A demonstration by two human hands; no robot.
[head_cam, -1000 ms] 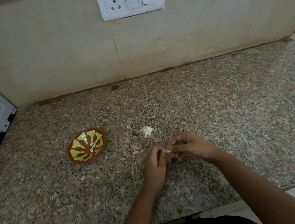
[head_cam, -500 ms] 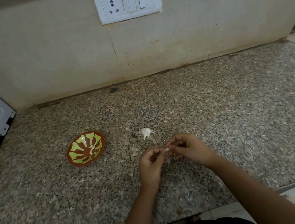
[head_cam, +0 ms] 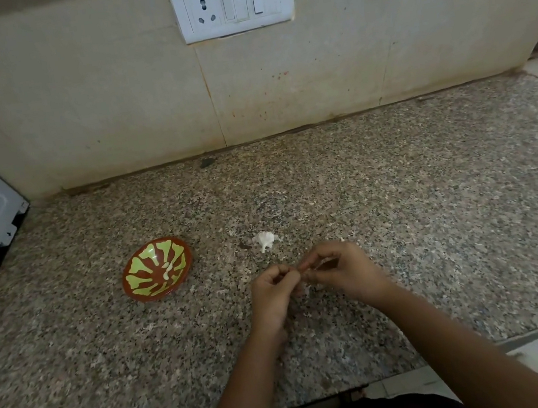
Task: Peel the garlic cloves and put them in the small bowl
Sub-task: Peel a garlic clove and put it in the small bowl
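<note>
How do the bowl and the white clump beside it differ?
The bowl is round, brown with green markings; the clump is white and ragged. The bowl is far larger. The bowl holds pale pieces; the clump lies bare on the counter. Both rest untouched on the counter, beyond the hands.

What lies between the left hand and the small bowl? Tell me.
Head view: only bare granite countertop between the left hand and the small bowl; the white garlic piece sits farther back.

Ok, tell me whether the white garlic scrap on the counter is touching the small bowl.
Apart. The head view shows a clear stretch of bare granite counter between the garlic scrap and the small bowl.
</note>
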